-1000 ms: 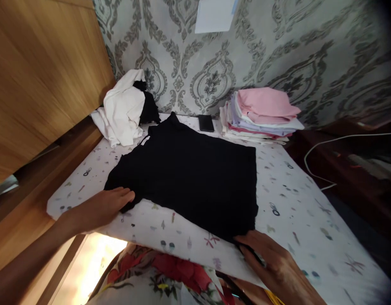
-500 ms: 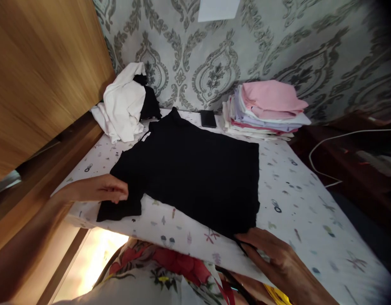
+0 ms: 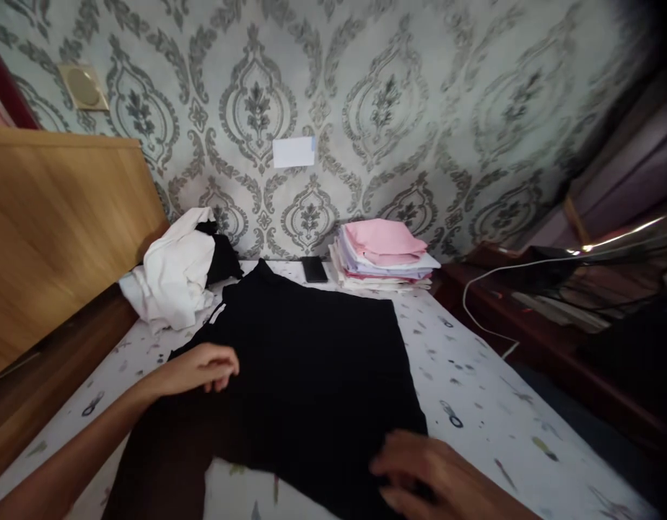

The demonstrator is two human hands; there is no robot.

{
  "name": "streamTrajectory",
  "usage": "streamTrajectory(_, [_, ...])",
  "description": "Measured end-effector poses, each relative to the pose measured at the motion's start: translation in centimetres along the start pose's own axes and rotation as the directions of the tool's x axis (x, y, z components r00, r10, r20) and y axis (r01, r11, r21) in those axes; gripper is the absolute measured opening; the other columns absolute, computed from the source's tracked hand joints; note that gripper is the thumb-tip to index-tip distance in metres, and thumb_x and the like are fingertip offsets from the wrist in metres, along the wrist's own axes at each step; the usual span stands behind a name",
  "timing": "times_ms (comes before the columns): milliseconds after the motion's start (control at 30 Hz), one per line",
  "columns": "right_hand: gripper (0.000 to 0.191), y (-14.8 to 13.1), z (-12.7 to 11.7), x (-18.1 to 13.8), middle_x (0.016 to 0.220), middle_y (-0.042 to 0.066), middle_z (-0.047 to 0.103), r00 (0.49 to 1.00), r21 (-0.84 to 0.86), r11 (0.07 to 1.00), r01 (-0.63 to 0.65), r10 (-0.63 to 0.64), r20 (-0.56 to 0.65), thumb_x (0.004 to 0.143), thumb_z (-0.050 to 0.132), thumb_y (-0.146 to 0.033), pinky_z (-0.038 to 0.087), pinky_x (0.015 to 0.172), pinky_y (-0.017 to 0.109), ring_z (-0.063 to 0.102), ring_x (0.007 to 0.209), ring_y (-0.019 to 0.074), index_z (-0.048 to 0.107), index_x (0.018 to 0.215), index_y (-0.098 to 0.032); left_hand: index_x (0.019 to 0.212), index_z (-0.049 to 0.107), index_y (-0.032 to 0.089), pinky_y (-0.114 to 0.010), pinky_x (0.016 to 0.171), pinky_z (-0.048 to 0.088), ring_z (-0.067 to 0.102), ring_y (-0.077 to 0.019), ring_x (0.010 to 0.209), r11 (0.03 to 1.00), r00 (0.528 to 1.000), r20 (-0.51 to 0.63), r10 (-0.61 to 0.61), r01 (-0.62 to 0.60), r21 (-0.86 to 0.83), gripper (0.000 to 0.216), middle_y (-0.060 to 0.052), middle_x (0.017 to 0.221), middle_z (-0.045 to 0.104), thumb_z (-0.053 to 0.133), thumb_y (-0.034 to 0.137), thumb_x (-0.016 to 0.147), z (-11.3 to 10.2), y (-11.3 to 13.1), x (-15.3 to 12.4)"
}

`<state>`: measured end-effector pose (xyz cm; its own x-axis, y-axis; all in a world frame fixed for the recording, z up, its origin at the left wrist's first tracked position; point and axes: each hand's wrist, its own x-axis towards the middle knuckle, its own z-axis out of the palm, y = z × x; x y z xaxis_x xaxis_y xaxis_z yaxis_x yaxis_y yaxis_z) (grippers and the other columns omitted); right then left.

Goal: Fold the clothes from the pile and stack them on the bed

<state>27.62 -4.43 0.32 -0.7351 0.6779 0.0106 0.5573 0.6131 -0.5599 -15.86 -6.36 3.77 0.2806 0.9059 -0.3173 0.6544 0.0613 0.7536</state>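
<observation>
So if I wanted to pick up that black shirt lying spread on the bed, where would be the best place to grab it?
Probably the near hem corner of the black shirt, coming from the near right, where the right hand already rests. The cloth lies flat there with a free edge to pinch. The left hand rests on the sleeve side, a second free edge.

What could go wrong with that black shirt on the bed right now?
The left hand bunches the sleeve of the black shirt, so a crease may get pressed in. The right hand rests on the near hem; a tug from either side could skew the flat cloth. The phone lies just past the collar, near the folded stack, and sliding the shirt that way might nudge it.
</observation>
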Motion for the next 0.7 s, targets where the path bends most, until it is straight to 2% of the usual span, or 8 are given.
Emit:
streamTrajectory(100, [0.041,-0.7,0.3,6.6,0.135,0.007,0.065,0.991,-0.081,0.997,0.0,-0.011,-0.131,0.098,0.048,-0.048,0.047,0.11,0.044,0.055,0.132,0.0262,0.066,0.129,-0.029,0.113,0.063,0.02,-0.035,0.094,0.052,0.066,-0.0211,0.105,0.949,0.922,-0.277,0.271,-0.207,0.238,0.035,-0.009,0.114,0.069,0.043,0.043,0.097,0.8,0.8,6.9])
streamTrajectory(133, [0.045,-0.7,0.7,9.0,0.142,0.009,0.06,0.987,-0.114,0.993,0.013,-0.031,-0.156,0.099,0.046,-0.046,0.043,0.113,0.047,0.052,0.136,0.0266,0.061,0.136,-0.026,0.121,0.061,0.019,-0.038,0.104,0.047,0.062,-0.0226,0.117,0.916,0.897,-0.285,0.337,-0.242,0.321,0.038,-0.011,0.126,0.065,0.042,0.042,0.098,1.3,0.9,9.0])
streamTrajectory(200, [0.052,0.1,1.7,13.2,0.153,0.014,0.048,0.981,-0.187,0.982,0.022,-0.057,-0.185,0.099,0.043,-0.043,0.039,0.116,0.049,0.044,0.142,0.0273,0.053,0.144,-0.019,0.137,0.053,0.018,-0.043,0.117,0.034,0.047,-0.0252,0.138,0.865,0.903,-0.226,0.365,-0.239,0.442,0.048,-0.014,0.147,0.053,0.041,0.044,0.099,1.8,0.8,12.7])
streamTrajectory(300, [0.058,3.3,2.3,17.1,0.156,0.018,0.041,0.983,-0.317,0.946,-0.068,0.009,-0.185,0.101,0.038,-0.043,0.032,0.119,0.05,0.036,0.147,0.0275,0.047,0.148,-0.012,0.15,0.04,0.016,-0.048,0.124,0.018,0.026,-0.0254,0.151,0.81,0.95,-0.181,0.256,-0.109,0.576,0.06,-0.014,0.161,0.035,0.038,0.048,0.1,0.8,-0.9,15.9])
streamTrajectory(367, [0.059,6.7,1.7,17.8,0.157,0.017,0.04,0.967,-0.387,0.902,-0.191,0.105,-0.232,0.101,0.036,-0.045,0.028,0.12,0.051,0.034,0.148,0.0275,0.046,0.149,-0.012,0.152,0.037,0.014,-0.05,0.124,0.016,0.023,-0.0255,0.152,0.771,0.947,-0.268,0.176,0.037,0.636,0.062,-0.014,0.162,0.031,0.035,0.048,0.1,-1.2,-3.0,16.8])
streamTrajectory(433, [0.06,10.3,0.5,17.6,0.158,0.016,0.039,0.931,-0.42,0.849,-0.319,0.198,-0.307,0.101,0.034,-0.046,0.028,0.12,0.052,0.034,0.148,0.0276,0.045,0.15,-0.014,0.152,0.038,0.012,-0.05,0.122,0.02,0.024,-0.0271,0.152,0.733,0.911,-0.391,0.127,0.18,0.656,0.062,-0.016,0.162,0.031,0.032,0.047,0.1,-3.5,-5.4,17.2])
streamTrajectory(533, [0.058,14.4,-1.4,16.9,0.157,0.016,0.041,0.876,-0.427,0.788,-0.443,0.278,-0.394,0.101,0.033,-0.046,0.031,0.118,0.053,0.036,0.147,0.0285,0.046,0.149,-0.015,0.15,0.041,0.011,-0.051,0.12,0.026,0.028,-0.0285,0.15,0.693,0.867,-0.479,0.14,0.259,0.672,0.06,-0.018,0.159,0.036,0.031,0.044,0.101,-5.8,-7.8,17.7])
streamTrajectory(700, [0.051,16.6,-2.9,16.9,0.152,0.018,0.047,0.829,-0.405,0.762,-0.506,0.3,-0.471,0.101,0.036,-0.038,0.035,0.115,0.05,0.041,0.143,0.0298,0.052,0.142,-0.011,0.137,0.053,0.01,-0.046,0.11,0.04,0.052,-0.0307,0.134,0.647,0.847,-0.502,0.174,0.286,0.707,0.048,-0.021,0.143,0.056,0.037,0.035,0.1,-6.7,-6.7,18.7])
